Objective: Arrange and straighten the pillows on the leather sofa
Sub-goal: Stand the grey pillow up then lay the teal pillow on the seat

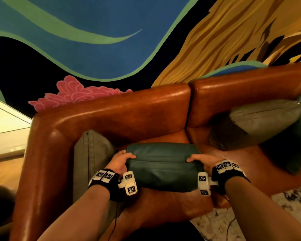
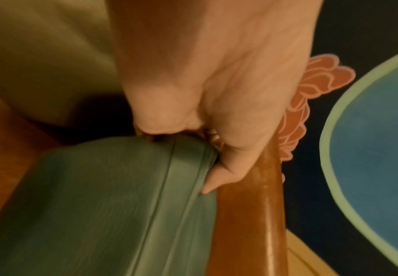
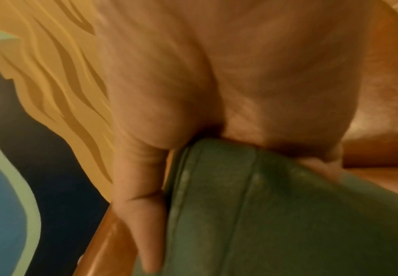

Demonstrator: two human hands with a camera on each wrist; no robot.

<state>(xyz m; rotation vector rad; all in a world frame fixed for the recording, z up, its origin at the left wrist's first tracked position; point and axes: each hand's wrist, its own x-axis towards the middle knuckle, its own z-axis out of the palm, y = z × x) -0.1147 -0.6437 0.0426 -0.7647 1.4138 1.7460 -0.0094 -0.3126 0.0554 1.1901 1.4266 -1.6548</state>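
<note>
Above the sofa (image 1: 146,108) seat, the left hand (image 1: 119,162) and right hand (image 1: 201,161) gripped opposite ends of the green pillow (image 1: 163,167); lowering both ends evenly against the backrest would probably set it straight.

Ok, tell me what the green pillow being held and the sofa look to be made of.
Green pillow: looks like dark green leather or faux leather, with a soft sheen, fine grain and stitched seams; which of the two cannot be told. The left hand and right hand grip its ends.
Sofa: glossy reddish-brown leather, by its bright highlights and smooth creased surface.
</note>
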